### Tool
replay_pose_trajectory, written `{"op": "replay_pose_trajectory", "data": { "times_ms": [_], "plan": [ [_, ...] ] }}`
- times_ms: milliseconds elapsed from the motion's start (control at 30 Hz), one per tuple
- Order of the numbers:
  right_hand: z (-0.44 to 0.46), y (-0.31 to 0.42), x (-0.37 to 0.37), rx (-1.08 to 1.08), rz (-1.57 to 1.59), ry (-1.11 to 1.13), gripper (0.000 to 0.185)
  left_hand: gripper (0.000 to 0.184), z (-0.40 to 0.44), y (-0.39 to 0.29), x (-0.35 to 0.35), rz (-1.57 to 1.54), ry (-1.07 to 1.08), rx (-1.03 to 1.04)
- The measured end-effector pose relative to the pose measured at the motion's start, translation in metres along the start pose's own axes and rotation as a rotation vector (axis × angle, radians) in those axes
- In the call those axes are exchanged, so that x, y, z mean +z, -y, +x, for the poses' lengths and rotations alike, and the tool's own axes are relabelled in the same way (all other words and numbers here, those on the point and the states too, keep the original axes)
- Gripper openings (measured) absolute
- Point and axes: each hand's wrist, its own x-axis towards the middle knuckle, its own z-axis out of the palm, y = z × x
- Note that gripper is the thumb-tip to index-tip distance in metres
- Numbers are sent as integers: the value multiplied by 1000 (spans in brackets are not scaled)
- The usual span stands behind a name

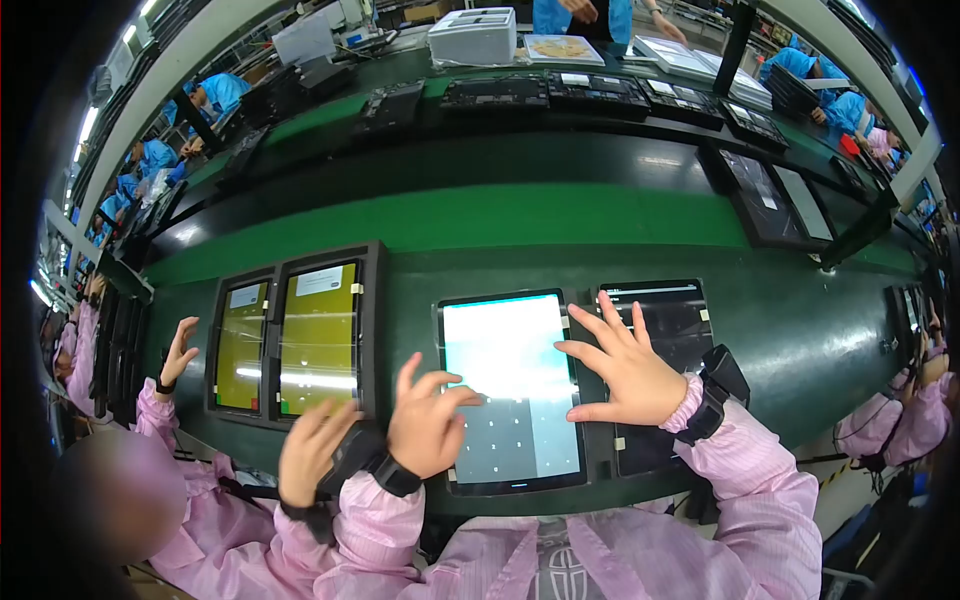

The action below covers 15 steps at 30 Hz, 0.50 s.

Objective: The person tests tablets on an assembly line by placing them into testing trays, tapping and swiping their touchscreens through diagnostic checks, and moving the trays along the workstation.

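Note:
A lit tablet [515, 440] with a white upper screen and a grey keypad below lies flat on the green bench in front of me. My left hand [425, 415] is at its left edge, fingers apart and partly bent, fingertips over the keypad; whether they touch the glass I cannot tell. My right hand [625, 365] is spread with the palm down, its fingertips at the lit tablet's right edge. Beneath that hand lies a second, dark-screened tablet [655, 440], partly covered by it. Both hands hold nothing, and a black band circles each wrist.
At my left sits a co-worker in pink, one hand [310, 450] blurred near my left wrist. Two yellow-screened tablets [320, 345] rest in a black foam tray [372, 330]. Further tablets in a tray [740, 225] and a white foam box [472, 45] stand beyond.

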Motion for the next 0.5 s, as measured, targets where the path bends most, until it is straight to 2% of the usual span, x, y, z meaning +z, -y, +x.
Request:
{"op": "replay_pose_trajectory", "data": {
  "times_ms": [33,167,300,367,500],
  "plan": [
    [1,1,-2,8,-1,-4,84,32,-4,4,-3,-8,-54,-5],
    [2,4,1,13,9,0,80,26,-3,6,-1,-14,-54,-55],
    [7,2,7,14,3,-37,80,26,19,-2,-7,-75,-144,-14],
    [9,-2,12,25,65,-48,80,26,34,-5,-3,-76,-145,41],
    [10,-2,11,28,-79,60,81,27,59,-12,9,-90,-68,87]
  ]
}}
